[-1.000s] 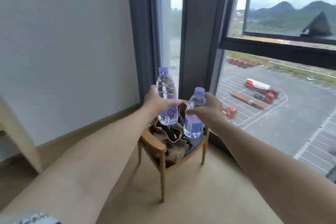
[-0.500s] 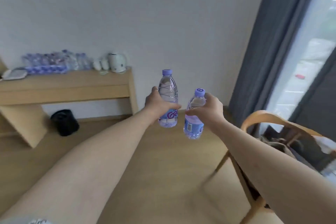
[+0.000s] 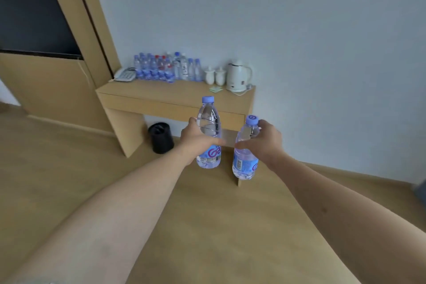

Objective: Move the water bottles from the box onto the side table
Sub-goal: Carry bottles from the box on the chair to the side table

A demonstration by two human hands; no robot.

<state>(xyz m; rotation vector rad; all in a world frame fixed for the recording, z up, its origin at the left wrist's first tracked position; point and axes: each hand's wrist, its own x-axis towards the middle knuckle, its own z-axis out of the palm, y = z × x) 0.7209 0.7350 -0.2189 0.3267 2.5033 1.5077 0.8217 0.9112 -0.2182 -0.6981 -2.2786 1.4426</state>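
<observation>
- Head view: the left hand [image 3: 198,138] is wrapped around the middle of an upright water bottle [image 3: 208,132], thumb across the front and fingers curled behind it.
- The right hand [image 3: 265,143] grips a second bottle [image 3: 245,152] the same way, at the shoulder and upper body; this bottle leans slightly.
- Both bottles are carried in the air, just beside each other and apart, caps up. A mid-body grip likely keeps each balanced for setting down on its base.
- The side table [image 3: 175,99] stands against the wall, well apart from the hands. It bears a cluster of bottles [image 3: 166,69], a telephone [image 3: 125,74], two cups [image 3: 214,75] and a kettle [image 3: 238,75].
- The box is not in view.
- Judgement: the carry phase is in hand; placement calls for bare tabletop in front of the cluster.
</observation>
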